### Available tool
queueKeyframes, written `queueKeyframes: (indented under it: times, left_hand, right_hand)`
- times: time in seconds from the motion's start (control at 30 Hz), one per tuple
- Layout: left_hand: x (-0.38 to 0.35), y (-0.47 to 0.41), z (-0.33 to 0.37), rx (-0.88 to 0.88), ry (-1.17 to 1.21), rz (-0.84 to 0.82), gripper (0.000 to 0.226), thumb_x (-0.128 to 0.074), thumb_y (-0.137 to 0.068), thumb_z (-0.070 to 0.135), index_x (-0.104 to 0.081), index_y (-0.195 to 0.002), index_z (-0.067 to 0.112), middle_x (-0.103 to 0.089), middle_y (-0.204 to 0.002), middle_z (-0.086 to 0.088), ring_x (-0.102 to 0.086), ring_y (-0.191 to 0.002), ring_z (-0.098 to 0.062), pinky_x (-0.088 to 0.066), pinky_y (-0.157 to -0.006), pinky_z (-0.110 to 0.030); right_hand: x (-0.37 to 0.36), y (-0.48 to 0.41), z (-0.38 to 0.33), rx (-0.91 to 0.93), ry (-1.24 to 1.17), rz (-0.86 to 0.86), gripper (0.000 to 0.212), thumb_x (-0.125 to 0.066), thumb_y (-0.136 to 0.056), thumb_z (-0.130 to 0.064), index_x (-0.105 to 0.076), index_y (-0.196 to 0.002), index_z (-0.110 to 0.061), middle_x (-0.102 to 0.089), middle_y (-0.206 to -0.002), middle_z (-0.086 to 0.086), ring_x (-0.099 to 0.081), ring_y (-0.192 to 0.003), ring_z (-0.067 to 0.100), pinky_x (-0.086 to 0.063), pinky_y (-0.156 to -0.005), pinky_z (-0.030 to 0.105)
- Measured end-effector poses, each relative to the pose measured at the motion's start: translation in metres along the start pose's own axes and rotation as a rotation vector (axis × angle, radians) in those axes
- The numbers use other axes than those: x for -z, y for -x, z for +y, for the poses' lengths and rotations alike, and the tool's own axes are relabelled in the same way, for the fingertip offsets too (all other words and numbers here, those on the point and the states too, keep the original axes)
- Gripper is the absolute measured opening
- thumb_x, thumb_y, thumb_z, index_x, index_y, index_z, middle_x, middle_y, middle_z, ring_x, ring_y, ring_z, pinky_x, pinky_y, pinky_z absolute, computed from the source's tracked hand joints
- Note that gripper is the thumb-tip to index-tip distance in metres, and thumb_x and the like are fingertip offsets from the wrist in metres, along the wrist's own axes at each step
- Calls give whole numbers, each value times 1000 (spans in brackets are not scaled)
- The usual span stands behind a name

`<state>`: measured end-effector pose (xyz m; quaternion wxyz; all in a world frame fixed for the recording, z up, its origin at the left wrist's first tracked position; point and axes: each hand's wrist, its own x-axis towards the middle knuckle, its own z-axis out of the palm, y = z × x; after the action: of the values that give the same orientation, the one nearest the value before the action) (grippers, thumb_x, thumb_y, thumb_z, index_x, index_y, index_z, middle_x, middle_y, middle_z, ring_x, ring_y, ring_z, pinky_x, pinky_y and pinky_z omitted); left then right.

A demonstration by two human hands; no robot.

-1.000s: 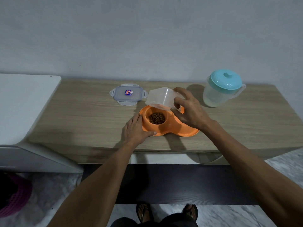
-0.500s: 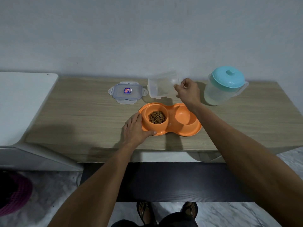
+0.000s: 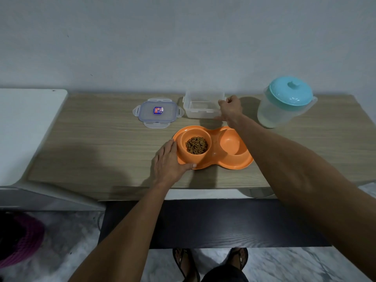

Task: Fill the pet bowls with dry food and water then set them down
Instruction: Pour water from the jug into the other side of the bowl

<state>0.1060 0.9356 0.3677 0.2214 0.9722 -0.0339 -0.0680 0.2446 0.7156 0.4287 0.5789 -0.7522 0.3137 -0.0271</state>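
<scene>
An orange double pet bowl (image 3: 214,157) sits on the wooden table (image 3: 101,151). Its left well holds brown dry food (image 3: 196,145); its right well (image 3: 231,142) looks dry. My left hand (image 3: 169,161) rests against the bowl's left rim, thumb along the front edge. My right hand (image 3: 230,109) grips the right rim of a clear plastic container (image 3: 201,107), which stands upright and looks empty on the table behind the bowl. A translucent water jug with a teal lid (image 3: 284,101) stands to the right.
The container's clear lid (image 3: 157,113) lies flat to the left of it. A white surface (image 3: 22,127) adjoins the table's left end. A dark panel (image 3: 203,222) runs below the table front, above my sandalled feet. A purple basket (image 3: 20,239) sits on the floor at left.
My right hand tipped the container back from over the food well, carried it away from me, and stood it upright on the table behind the bowl. My left hand stayed on the bowl.
</scene>
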Motion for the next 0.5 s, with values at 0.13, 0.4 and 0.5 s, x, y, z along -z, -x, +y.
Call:
queueKeyframes:
  times: [0.13, 0.4, 0.5]
  left_hand:
    - [1, 1, -1, 13, 5, -11, 114, -67, -67, 75, -18, -155, 22, -19, -162, 0, -21, -148, -23, -25, -117, -46]
    - [4, 7, 29, -35, 35, -32, 117, -69, -69, 70, -12, -157, 19, -16, -164, -4, -18, -150, -25, -23, -119, -48]
    - [10, 3, 17, -7, 94, -42, 123, -74, -67, 66, -5, -157, 19, -14, -164, -5, -16, -150, -26, -22, -119, -49]
  right_hand:
    - [-5, -2, 4, -33, -14, 13, 14, -61, -94, -20, -51, -98, -12, -51, -115, 10, -59, -98, 29, -63, -61, 41]
    - [42, 0, 11, 3, 71, 72, 28, -58, -86, -22, -67, -110, -10, -69, -110, 12, -66, -102, 30, -58, -89, 44]
    - [40, 4, 8, 44, 85, 63, 11, -57, -83, -22, -66, -81, -16, -69, -97, 10, -66, -100, 32, -57, -88, 46]
